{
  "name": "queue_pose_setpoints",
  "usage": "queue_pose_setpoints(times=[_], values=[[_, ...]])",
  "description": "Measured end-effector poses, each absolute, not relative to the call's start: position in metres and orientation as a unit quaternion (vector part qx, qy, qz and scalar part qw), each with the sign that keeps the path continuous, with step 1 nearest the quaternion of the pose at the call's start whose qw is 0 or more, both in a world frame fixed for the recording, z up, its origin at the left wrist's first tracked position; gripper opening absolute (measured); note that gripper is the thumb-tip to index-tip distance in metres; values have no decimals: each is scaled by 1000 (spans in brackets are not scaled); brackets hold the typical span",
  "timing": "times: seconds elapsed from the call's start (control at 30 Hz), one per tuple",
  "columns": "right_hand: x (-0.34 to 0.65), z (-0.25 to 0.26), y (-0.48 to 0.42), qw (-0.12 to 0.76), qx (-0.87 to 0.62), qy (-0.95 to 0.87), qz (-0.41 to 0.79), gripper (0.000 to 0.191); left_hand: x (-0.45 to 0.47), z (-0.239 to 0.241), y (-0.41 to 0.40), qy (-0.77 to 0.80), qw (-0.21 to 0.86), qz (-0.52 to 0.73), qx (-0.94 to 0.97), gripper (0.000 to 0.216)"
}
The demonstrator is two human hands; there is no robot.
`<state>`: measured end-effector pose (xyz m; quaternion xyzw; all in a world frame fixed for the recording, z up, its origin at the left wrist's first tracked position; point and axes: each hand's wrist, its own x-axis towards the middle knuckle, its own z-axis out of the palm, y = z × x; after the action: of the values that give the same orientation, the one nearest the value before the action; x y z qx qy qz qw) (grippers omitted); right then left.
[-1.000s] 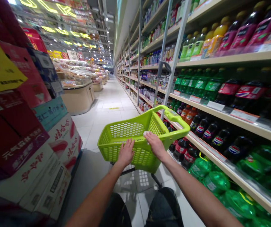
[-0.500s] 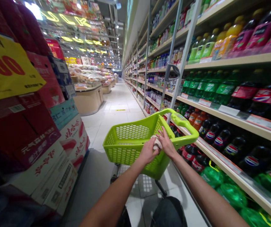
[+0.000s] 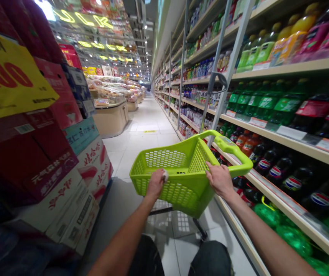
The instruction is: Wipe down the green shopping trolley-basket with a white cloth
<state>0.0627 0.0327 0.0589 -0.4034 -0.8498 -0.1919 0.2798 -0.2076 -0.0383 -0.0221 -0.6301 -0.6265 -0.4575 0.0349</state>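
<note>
A lime-green shopping cart (image 3: 164, 182) with a perforated plastic basket stands before me, its handle (image 3: 240, 155) to the right. Inside the basket only its perforated walls and floor show. My left hand (image 3: 155, 184) is closed round a small crumpled white cloth (image 3: 165, 176), mostly hidden by the fingers, at the basket's near rim. Towards the handle end, my right hand (image 3: 219, 179) is wrapped over the near rim corner. Its fingertips rest at the inner side of the basket.
Shelves of bottled drinks (image 3: 285, 99) line the right, close to the cart. Stacked drink cartons (image 3: 92, 161) under a yellow price sign (image 3: 9, 76) stand on the left. A tiled aisle (image 3: 150, 111) runs ahead past rounded display counters (image 3: 112, 119). A grey hook-like holder (image 3: 219, 82) hangs by the shelves.
My hands were together on the white cloth over the basket. Now they are apart: the left has moved left with the cloth, and the right has moved right onto the cart's rim.
</note>
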Motion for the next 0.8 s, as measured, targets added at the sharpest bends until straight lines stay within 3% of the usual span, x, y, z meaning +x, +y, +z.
queue_pose_setpoints(times=[0.1,0.3,0.57,0.8], values=[[50,56,24,295,-423,-832,-206,33,-226,-31,-47,-640,67,-470,-604,37],[39,49,17,300,-385,-851,-195,25,-168,-25,-24,-549,84,-434,-709,35],[44,46,14,336,-377,-846,-171,24,-282,-41,-61,-691,114,-471,-536,38],[48,46,17,359,-355,-850,-148,23,-249,-44,-46,-622,80,-438,-644,36]])
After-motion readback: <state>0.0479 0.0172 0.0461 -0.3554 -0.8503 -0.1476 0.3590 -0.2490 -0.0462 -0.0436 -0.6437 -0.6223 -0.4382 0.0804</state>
